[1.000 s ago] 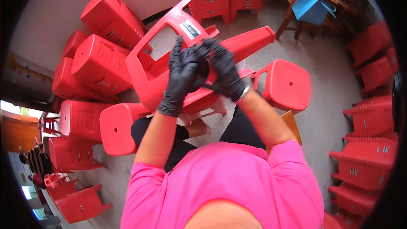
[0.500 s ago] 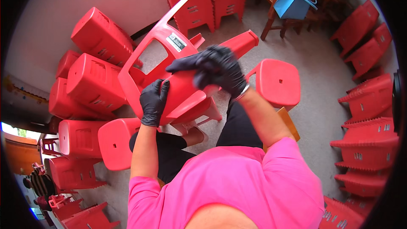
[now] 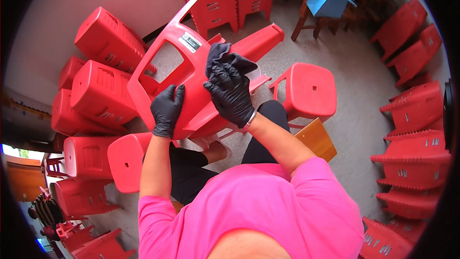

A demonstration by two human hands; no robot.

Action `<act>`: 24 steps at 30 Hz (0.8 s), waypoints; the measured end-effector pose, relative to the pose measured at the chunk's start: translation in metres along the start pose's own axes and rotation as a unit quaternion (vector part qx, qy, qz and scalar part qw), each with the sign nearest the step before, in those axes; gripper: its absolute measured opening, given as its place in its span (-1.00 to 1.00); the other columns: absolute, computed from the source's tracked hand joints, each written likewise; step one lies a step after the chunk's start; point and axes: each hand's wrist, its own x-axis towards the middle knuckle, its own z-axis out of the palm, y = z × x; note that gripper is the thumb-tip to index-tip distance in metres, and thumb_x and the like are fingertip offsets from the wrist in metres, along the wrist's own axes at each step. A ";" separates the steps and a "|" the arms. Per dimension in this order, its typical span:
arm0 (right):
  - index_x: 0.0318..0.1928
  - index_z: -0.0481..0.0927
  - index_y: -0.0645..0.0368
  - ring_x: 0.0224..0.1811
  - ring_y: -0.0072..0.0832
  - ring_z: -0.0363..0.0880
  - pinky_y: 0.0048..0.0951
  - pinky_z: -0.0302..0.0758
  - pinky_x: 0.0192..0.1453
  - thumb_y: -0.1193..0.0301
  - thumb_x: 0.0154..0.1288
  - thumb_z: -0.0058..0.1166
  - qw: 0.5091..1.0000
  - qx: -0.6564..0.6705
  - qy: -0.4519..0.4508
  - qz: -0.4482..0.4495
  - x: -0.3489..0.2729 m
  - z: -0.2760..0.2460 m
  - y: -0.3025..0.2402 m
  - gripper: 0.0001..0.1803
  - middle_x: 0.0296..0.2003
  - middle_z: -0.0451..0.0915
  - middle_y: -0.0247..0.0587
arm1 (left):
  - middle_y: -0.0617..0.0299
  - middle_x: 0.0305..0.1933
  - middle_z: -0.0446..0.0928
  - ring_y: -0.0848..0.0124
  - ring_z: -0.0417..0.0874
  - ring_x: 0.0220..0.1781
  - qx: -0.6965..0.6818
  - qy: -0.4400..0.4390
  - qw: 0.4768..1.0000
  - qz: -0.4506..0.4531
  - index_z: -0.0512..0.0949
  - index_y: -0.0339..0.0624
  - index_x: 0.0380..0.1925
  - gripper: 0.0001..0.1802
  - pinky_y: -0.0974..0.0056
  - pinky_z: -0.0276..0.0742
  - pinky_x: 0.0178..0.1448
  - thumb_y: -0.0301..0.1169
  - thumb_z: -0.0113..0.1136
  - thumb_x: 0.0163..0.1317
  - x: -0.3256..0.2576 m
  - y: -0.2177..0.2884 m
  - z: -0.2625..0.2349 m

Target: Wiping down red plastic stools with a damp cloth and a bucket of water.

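A red plastic stool (image 3: pixel 195 79) lies tilted in front of me, its legs reaching up and away, with a white label (image 3: pixel 190 42) on one side. My left hand (image 3: pixel 166 110), in a black glove, grips the stool's near left edge, thumb up. In my black-gloved right hand (image 3: pixel 231 97) is a bunched dark cloth (image 3: pixel 224 57). The cloth rests at the stool's right side, close to a leg. Part of the stool beneath the right hand is hidden.
Upright red stools stand at my right (image 3: pixel 314 88) and left (image 3: pixel 129 163). Stacked red stools (image 3: pixel 103 88) line the left, and more stacks (image 3: pixel 414 158) line the right. Beyond are wooden furniture (image 3: pixel 302 9) and a blue bag (image 3: pixel 328 0). A wooden seat (image 3: pixel 317 139) shows beside my leg.
My right hand has moved left and nearer with the cloth, which now shows bunched above the fingers. My left hand stays on the stool's edge.
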 end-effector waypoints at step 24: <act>-0.13 0.62 -0.06 -0.13 -0.24 0.51 -0.23 0.33 0.16 0.55 -0.12 0.07 0.996 -0.040 -0.031 -0.076 0.164 0.017 0.083 -0.56 -0.25 0.60 -0.26 | -0.11 0.13 0.48 0.06 0.51 0.17 -0.103 -0.088 0.991 -0.014 0.40 -0.21 0.19 -0.10 0.12 0.40 0.21 0.30 0.12 0.08 0.099 -0.025 -0.028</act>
